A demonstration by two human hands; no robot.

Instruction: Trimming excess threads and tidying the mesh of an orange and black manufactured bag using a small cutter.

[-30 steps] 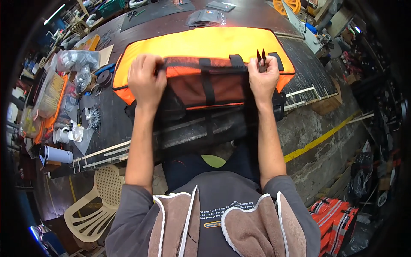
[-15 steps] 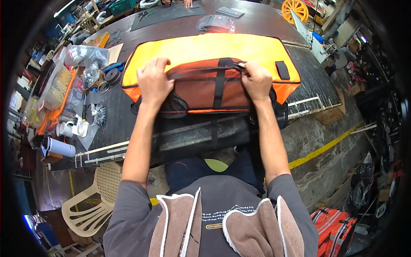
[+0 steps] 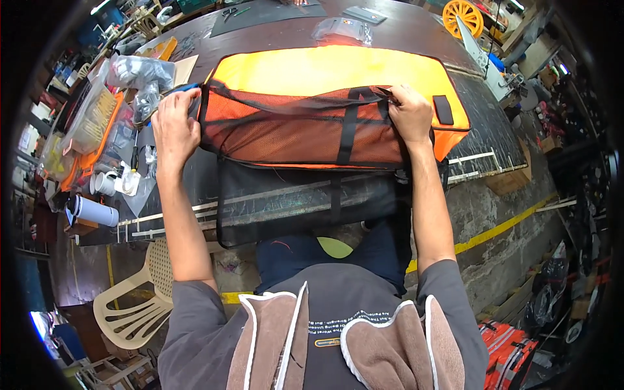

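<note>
At the workbench's (image 3: 273,195) far edge you have a clear plastic packet (image 3: 342,28) with grey contents, and just beyond it a flat grey rectangular pack (image 3: 364,13). At its left edge lie crumpled clear bags (image 3: 133,70) and a clear bag of pale strips (image 3: 94,120) over an orange tray (image 3: 84,162).

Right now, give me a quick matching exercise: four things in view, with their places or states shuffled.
Things:
1. left hand
2. right hand
3. plastic chair
4. orange wheel

Places:
A. on the floor, below the table's left part
B. at the bag's left end
C. far right corner of the table
D. on the bag's top edge, near its right end

Pairs: 1-B, 2-D, 3-A, 4-C. The orange bag lies flat on the table.
</note>
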